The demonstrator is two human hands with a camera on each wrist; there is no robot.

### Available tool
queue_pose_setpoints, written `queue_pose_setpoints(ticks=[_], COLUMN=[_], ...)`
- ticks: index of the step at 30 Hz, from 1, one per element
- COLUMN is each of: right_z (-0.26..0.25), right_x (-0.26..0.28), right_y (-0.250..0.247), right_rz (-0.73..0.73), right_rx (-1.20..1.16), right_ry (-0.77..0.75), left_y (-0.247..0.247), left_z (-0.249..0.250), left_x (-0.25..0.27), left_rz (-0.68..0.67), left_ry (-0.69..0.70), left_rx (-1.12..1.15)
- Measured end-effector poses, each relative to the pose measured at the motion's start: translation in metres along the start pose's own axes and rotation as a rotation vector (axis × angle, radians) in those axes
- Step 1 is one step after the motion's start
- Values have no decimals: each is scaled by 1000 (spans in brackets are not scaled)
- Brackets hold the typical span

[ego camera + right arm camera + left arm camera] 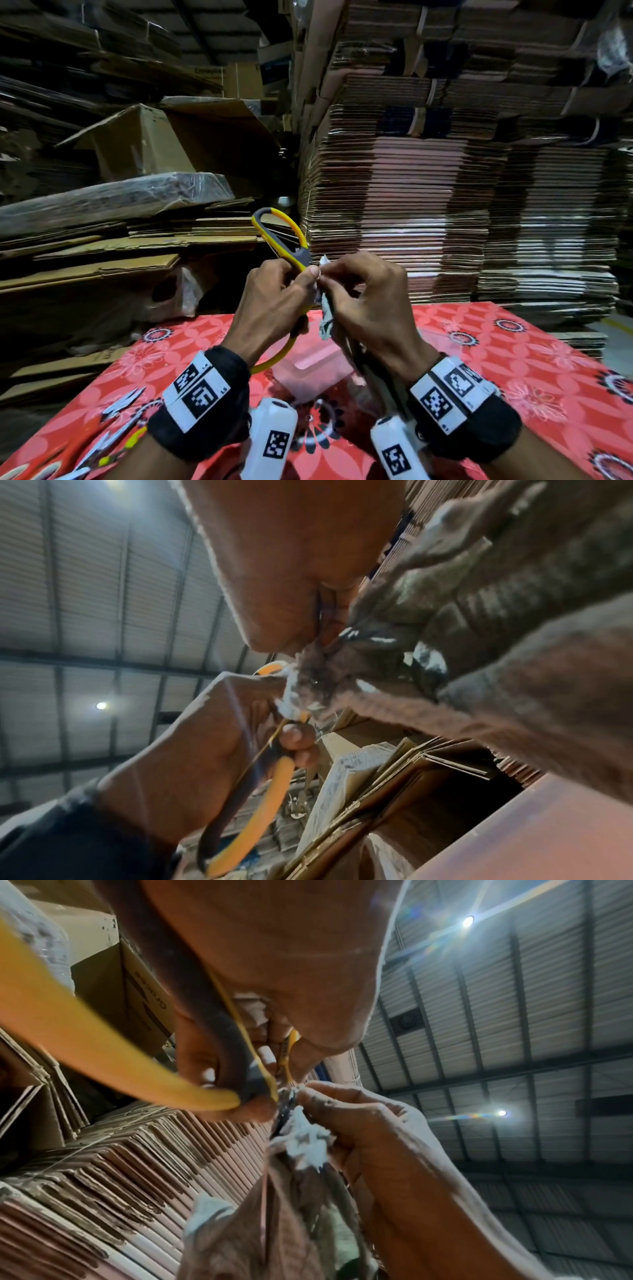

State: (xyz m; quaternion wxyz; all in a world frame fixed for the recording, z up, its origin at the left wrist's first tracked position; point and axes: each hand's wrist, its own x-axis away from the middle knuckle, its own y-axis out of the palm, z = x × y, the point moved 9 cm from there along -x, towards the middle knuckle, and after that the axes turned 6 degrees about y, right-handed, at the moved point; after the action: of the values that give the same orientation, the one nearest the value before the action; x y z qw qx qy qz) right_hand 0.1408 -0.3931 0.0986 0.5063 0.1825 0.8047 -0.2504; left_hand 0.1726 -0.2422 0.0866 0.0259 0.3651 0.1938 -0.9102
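Note:
Yellow-and-grey scissors are held up above the table, one handle loop high and the other low. My left hand grips them near the pivot, fingers curled round the handle. My right hand pinches a grey-white cloth against the scissors, thumb to thumb with the left. The cloth hangs down crumpled under the right hand and hides the blades. In the right wrist view the cloth fills the right side, and the yellow handle sits in the left hand.
A table with a red floral cover lies below the hands. A translucent plastic box rests on it, and small tools lie at its near left. Tall stacks of flattened cardboard stand behind, with loose boxes to the left.

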Motion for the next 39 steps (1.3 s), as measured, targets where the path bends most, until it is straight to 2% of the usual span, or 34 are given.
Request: queue_pose_setpoints(ticks=[2,5,8,13,16,18,23,26,39], right_z=[2,25,44,31,10,4,31,47,69], right_x=[-5,-20,-25,-22,-10,-7,-21,-22,-23], right_y=[-3,-25,-39,-36,-15,-5,-26,-35,-41], right_rz=[4,81,91,132,55,9,97,103,112], right_rx=[-15,-73,-72,-73,-45,-41,-93,-101,-65], right_ry=[7,130,207,154,40,17,143,209,331], left_y=[-1,-2,1,-2,-4,-2,0,3,6], left_z=[-1,1,1,-1,0,-3,-5,-8,-22], left_x=[0,-3,-2,-4,-3,-3,-4,-3,-3], left_rz=[-2,-3,-16,8,21,12,-4,-22,-9], left_ry=[-7,-3,-9,-25,-18,-26,-36,-42,-124], left_rx=[22,52,45,46,30,43,80,90,202])
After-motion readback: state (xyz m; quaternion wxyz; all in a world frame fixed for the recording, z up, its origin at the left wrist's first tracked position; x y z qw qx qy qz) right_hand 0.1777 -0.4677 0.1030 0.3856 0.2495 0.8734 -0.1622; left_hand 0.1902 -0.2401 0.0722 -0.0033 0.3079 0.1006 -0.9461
